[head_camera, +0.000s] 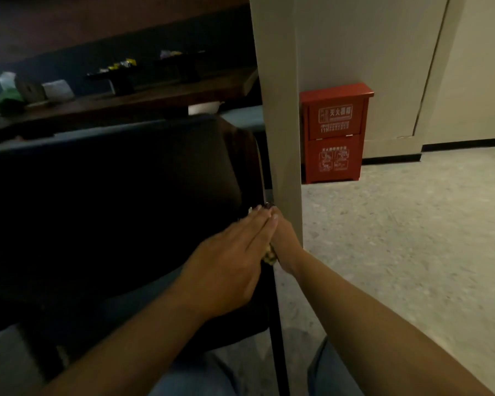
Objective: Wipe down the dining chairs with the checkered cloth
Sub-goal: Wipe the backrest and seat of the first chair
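Observation:
A dark dining chair (112,195) fills the left half of the view, its black frame post (276,324) running down its right side. My left hand (229,261) lies flat with straight fingers against the chair's right edge. My right hand (283,241) is pressed against it from the other side of the post. A small bunched bit of the checkered cloth (270,256) shows between the two palms; the rest of it is hidden.
A pale pillar (277,110) stands tight against the chair's right side. A red fire-extinguisher box (335,132) sits on the floor behind it. A dark wooden table (126,101) with small items lies beyond the chair. Speckled floor (412,238) spreads to the right.

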The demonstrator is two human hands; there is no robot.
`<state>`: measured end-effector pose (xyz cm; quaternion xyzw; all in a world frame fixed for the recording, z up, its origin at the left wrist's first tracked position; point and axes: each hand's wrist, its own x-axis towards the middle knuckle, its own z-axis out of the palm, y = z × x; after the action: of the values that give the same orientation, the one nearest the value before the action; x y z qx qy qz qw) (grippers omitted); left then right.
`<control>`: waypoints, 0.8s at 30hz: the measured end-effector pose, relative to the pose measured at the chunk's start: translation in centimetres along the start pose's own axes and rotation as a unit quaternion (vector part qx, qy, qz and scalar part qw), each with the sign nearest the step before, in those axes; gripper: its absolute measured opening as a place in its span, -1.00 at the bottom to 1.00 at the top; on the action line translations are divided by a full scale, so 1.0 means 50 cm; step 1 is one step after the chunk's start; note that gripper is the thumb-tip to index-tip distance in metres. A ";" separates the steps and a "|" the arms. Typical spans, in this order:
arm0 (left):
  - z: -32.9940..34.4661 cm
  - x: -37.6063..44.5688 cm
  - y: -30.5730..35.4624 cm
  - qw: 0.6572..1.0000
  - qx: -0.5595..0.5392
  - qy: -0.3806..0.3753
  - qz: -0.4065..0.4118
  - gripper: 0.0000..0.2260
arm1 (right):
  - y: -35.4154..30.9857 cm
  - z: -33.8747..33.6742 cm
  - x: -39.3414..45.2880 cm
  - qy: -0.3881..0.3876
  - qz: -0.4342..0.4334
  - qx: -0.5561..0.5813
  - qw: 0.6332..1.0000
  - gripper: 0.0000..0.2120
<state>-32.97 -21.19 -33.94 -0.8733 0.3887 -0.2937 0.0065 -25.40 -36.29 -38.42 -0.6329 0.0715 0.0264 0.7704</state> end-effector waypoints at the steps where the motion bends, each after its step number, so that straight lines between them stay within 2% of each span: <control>1: 0.019 -0.017 0.010 0.998 -0.035 -0.014 -0.046 -0.42 | 0.023 -0.003 -0.003 -0.004 0.008 0.015 1.000 -0.65; 2: 0.042 -0.038 0.014 0.994 -0.073 -0.033 -0.074 -0.44 | 0.048 -0.003 -0.009 -0.005 0.016 0.038 0.999 -0.63; 5: 0.111 -0.105 0.019 0.964 -0.160 -0.165 -0.135 -0.43 | 0.101 -0.009 -0.010 0.007 0.054 0.107 0.993 -0.60; 6: 0.127 -0.117 0.012 0.962 -0.169 -0.168 -0.134 -0.42 | 0.100 -0.009 -0.011 0.010 0.057 0.124 0.991 -0.59; 9: 0.151 -0.132 -0.002 0.969 -0.163 -0.140 -0.124 -0.41 | 0.115 0.001 -0.010 0.045 0.042 0.114 0.992 -0.57; 11: 0.158 -0.136 0.001 0.971 -0.161 -0.121 -0.130 -0.42 | 0.120 0.012 -0.025 0.068 -0.024 0.087 0.994 -0.62; 13: 0.164 -0.141 0.003 0.973 -0.154 -0.094 -0.144 -0.43 | 0.102 0.027 -0.043 0.074 -0.127 0.051 0.988 -0.72; 15: 0.170 -0.147 0.003 0.976 -0.141 -0.077 -0.145 -0.43 | 0.058 0.043 -0.040 0.079 -0.243 -0.029 0.966 -0.75; 18: 0.173 -0.151 0.006 0.979 -0.130 -0.059 -0.146 -0.45 | -0.022 0.061 0.000 0.146 -0.365 -0.168 0.904 -0.61; 20: 0.172 -0.150 0.005 0.979 -0.131 -0.054 -0.145 -0.47 | -0.040 0.066 0.015 0.176 -0.396 -0.206 0.877 -0.55; 21: 0.171 -0.149 0.005 0.979 -0.132 -0.054 -0.143 -0.47 | -0.025 0.065 0.013 0.179 -0.396 -0.214 0.875 -0.52; 24: 0.170 -0.150 0.005 0.980 -0.134 -0.055 -0.136 -0.49 | 0.106 0.041 -0.035 0.150 -0.360 -0.214 0.896 -0.58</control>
<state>-32.67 -18.10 -44.81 -0.9257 0.3013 -0.1888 -0.1289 -27.65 -33.16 -42.96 -0.7617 -0.0539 -0.3331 0.5531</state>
